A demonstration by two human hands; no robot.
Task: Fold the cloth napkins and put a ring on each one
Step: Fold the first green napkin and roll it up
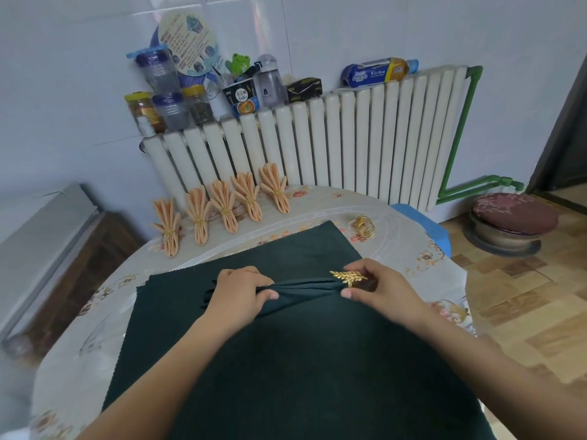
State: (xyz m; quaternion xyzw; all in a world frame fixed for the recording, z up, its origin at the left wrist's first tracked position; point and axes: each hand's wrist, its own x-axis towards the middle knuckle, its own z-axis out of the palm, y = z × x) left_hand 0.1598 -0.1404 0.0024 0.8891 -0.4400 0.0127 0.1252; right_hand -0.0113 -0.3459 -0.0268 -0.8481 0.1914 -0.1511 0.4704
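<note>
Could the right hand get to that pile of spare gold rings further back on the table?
Probably yes. The spare gold rings lie in the open on the table, beyond the right hand, with nothing between. But its grip is on the leaf ring going onto the folded green napkin, so it must let go first.

Both forearms extended forward, left hand [239, 295] with curled, gripping fingers, right hand [379, 292] pinching.
</note>
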